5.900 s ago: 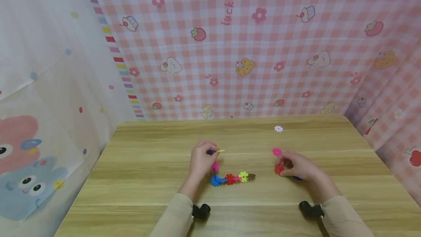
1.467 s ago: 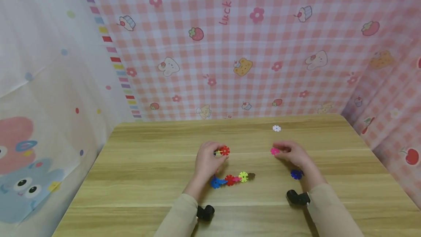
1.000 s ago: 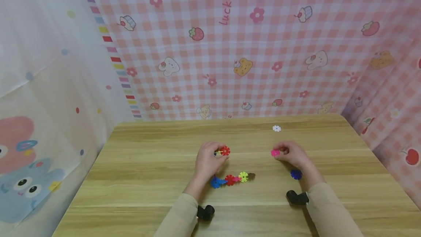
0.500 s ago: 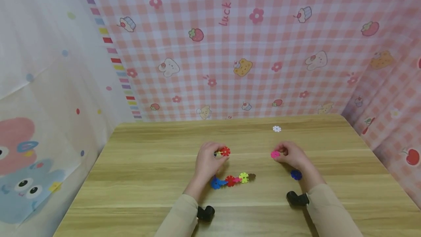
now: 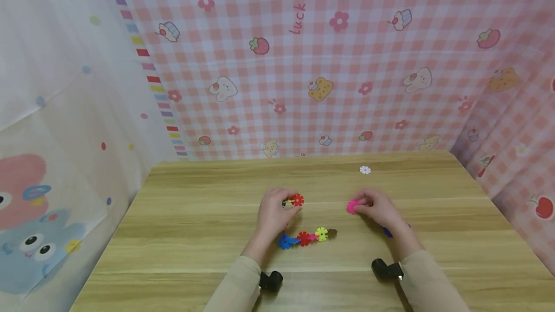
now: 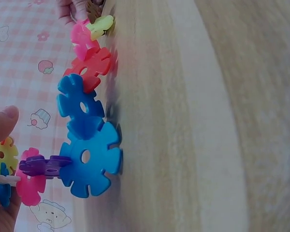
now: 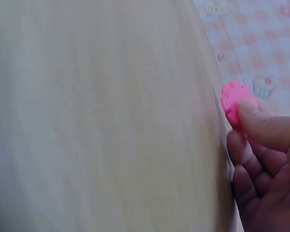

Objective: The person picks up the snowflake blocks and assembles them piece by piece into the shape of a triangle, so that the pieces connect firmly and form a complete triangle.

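Note:
My left hand [image 5: 274,211] grips the upper end of a chain of interlocking snowflake discs, a red disc [image 5: 297,200] showing beyond its fingertips. In the left wrist view, yellow [image 6: 4,155], white and small blue discs sit by the fingers. From there a pink disc [image 6: 31,181] and a purple disc [image 6: 48,166] link to two blue discs [image 6: 104,159]. The chain runs on along the table through a red disc [image 5: 303,238], pink, a yellow disc [image 5: 321,234] and a brown disc [image 5: 332,232]. Off to the right, my right hand [image 5: 378,208] pinches a loose pink disc [image 5: 352,206] between thumb and finger.
On the wooden table [image 5: 208,235], a white disc [image 5: 365,170] lies near the back edge. A dark blue disc [image 5: 387,231] is partly hidden under the right forearm. Checked cloth [image 5: 277,66] hangs behind the table.
Earlier, the right hand held the red disc, which now sits at the left hand's chain end. The right hand then took the pink disc and has just moved left with it.

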{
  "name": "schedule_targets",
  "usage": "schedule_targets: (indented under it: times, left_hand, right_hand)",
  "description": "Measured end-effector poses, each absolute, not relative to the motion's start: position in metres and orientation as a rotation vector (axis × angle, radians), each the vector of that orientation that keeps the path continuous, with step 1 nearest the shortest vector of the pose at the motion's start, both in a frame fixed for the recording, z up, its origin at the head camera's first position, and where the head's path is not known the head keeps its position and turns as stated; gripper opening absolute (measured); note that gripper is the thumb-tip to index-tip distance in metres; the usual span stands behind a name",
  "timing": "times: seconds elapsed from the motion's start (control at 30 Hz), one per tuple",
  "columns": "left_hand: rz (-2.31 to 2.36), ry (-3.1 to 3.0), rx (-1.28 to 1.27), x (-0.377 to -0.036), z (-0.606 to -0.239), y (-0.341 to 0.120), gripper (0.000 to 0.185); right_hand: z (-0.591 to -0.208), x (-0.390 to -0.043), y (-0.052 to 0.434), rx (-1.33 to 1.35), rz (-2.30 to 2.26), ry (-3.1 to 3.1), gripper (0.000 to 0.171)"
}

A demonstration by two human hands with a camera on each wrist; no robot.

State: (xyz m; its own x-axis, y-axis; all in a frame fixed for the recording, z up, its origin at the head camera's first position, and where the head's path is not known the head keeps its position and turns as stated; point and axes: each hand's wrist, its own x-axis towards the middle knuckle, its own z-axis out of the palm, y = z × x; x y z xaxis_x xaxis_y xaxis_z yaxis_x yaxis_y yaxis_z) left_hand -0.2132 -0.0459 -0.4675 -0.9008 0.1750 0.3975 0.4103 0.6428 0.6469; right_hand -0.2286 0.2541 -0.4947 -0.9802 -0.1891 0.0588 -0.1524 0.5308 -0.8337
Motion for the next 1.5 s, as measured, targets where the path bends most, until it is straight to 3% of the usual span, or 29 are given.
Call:
schedule_targets:
  times: [0.7, 1.5]
  left_hand:
    - [-1.089, -2.556, -0.516, -0.214, -0.47, -0.047, 0.031]
    - [-1.125, -2.503, -0.623, -0.214, -0.474, -0.046, 0.029]
  right_hand:
    - [-0.472, -0.221, 0.172, -0.218, -1.745, 2.594, 0.01]
    - [-0.475, -0.226, 0.148, -0.263, -1.96, 2.468, 0.002]
